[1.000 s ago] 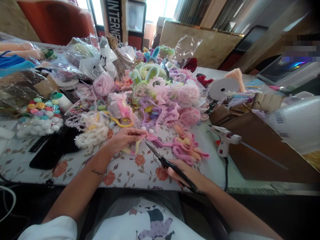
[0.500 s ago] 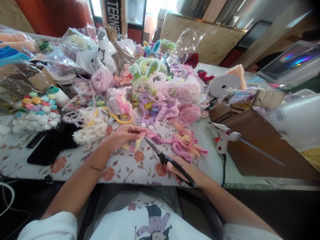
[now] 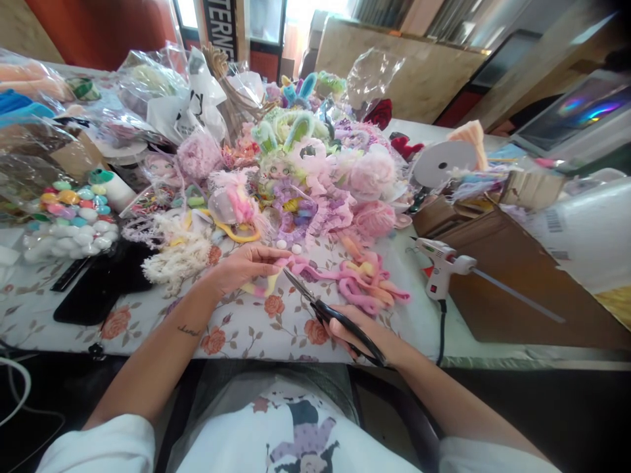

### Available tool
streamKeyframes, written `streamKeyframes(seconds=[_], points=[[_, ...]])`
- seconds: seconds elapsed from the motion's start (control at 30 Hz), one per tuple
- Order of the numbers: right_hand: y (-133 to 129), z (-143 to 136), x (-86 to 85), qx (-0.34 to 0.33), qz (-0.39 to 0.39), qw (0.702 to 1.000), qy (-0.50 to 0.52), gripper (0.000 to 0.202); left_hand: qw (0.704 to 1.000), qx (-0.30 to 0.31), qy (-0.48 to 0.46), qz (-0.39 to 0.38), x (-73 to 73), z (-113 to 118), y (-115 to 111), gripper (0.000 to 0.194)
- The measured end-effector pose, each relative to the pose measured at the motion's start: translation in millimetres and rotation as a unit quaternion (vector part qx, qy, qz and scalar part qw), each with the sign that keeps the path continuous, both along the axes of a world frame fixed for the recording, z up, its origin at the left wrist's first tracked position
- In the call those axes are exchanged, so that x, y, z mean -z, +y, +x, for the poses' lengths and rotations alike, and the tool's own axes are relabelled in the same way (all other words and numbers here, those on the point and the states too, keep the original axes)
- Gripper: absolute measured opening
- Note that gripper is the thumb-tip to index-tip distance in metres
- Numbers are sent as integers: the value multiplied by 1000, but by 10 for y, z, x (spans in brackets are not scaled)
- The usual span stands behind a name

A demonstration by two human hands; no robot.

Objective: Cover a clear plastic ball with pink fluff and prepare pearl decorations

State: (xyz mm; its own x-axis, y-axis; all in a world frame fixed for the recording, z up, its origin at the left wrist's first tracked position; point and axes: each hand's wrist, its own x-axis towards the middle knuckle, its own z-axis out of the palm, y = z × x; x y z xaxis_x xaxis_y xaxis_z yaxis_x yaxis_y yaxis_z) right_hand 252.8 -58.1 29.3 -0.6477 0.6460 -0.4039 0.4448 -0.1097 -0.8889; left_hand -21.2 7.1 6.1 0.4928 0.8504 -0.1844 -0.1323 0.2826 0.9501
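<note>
Between the thumb and fingers of my left hand point(image 3: 250, 263) is pinched a strand of thick pink-and-yellow yarn point(image 3: 372, 282). A pale yellow end of it hangs below that hand, and the rest runs right into a loose heap on the cloth. My right hand point(image 3: 357, 328) grips a pair of black-handled scissors point(image 3: 323, 312). Their blades point up and left, with the tips at the yarn beside my left fingertips. Whether the blades touch the strand, I cannot tell. Two small white balls point(image 3: 288, 246) lie just beyond the yarn.
A floral tablecloth point(image 3: 290, 335) covers the table. Yarn balls, trims and a doll point(image 3: 279, 169) pile up behind my hands. At right, a white glue gun point(image 3: 438, 263) stands near a cardboard box point(image 3: 517, 282). On the left are a black phone point(image 3: 93, 295) and bagged pompoms point(image 3: 73, 236).
Both hands, the yarn and the scissors hold almost the same place. Only the camera's view has shifted very slightly.
</note>
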Motion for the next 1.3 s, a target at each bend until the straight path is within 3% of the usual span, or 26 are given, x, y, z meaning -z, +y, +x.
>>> streamKeyframes(seconds=[0.33, 0.57, 0.73, 0.87, 1.13, 1.3], points=[[-13, -2, -25, 17, -15, 1000, -4, 61, 998, 37, 22, 42, -86, 17, -25, 46], [-2, 5, 23, 15, -19, 1000, 0, 59, 998, 33, -20, 40, 36, 17, -9, 46], [-13, 3, 51, 32, -14, 999, 3, 59, 998, -28, -48, 25, 55, 44, -8, 24], [-12, 4, 55, 23, -14, 1000, -7, 61, 999, -13, -1, 52, -9, 61, -11, 13], [-11, 61, 121, 5, -2, 1000, 7, 62, 999, -10, 17, 45, 10, 29, -6, 31], [-20, 70, 113, -5, -1, 1000, 7, 63, 999, -8, 20, 46, -26, 24, -20, 29]])
